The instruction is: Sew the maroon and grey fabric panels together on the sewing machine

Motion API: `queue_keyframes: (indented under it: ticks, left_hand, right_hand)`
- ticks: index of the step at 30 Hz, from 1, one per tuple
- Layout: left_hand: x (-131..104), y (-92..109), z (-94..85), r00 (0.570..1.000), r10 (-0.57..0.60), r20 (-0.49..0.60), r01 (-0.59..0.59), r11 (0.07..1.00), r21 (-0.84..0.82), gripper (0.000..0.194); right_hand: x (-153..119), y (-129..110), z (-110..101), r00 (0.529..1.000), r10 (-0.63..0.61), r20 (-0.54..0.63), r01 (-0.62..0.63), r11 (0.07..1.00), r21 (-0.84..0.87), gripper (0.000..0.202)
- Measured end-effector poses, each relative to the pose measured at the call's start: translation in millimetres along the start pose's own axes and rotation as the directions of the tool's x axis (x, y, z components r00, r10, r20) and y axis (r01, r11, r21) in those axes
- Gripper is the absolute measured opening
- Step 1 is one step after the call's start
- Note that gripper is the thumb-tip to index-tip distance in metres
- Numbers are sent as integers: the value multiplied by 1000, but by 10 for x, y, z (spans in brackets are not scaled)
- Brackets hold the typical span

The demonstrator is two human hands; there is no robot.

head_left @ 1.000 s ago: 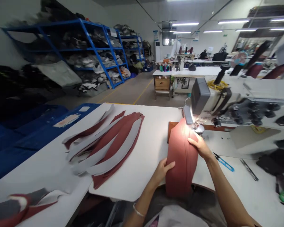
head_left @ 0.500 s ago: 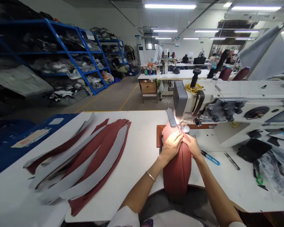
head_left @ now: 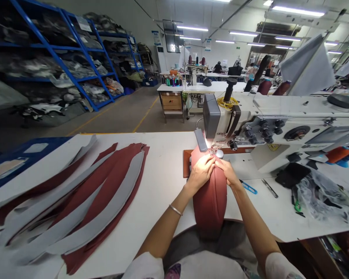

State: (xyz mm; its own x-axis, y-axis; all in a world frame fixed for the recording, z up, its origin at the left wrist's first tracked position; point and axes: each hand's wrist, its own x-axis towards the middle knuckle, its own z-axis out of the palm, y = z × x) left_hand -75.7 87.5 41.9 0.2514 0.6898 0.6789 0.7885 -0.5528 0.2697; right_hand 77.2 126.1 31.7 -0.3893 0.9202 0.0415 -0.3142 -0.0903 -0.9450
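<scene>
A long dark-red fabric piece [head_left: 208, 205] with a seam down its length runs from the sewing machine's presser foot [head_left: 212, 152] over the table edge toward my lap. My left hand [head_left: 200, 171] lies on its left half, fingertips pressed together at the seam just before the foot. From the other side, my right hand [head_left: 227, 171] pinches the fabric's right edge, its fingertips close to the left ones. The machine's lamp lights this spot. Part of the fabric under my fingers is hidden.
Several red and grey fabric strips [head_left: 104, 190] lie piled on the left of the table [head_left: 159, 174]. Right of my hands are blue thread snips [head_left: 249, 188], tweezers [head_left: 269, 188] and a clear plastic bag [head_left: 320, 197]. Blue shelves [head_left: 84, 77] stand at the back left.
The camera view has turned to the right, so everything sits further left in the picture. Both hands keep nearly the same hold on the fabric at the presser foot.
</scene>
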Motion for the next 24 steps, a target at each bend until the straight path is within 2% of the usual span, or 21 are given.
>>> queue_keyframes:
  ticks: [6,14,20,24]
  left_hand:
    - [17,-38,-28,999,13,36,-13,1000,-6,33]
    - [18,-68,-97,997,37,72,-36,999,-15,32]
    - [45,-45,-146,991,86,99,-90,995,36,30]
    - [58,-48,-137,992,103,73,-108,992,60,29]
  right_hand:
    - [-120,-16,-80,991,18,130,-10,998,-61,63]
    - [-201,1,-72,988,94,122,-97,995,21,59]
    - [-158,-12,-66,990,100,104,-107,992,67,52]
    - [-125,-49,-39,991,95,90,-104,989,102,50]
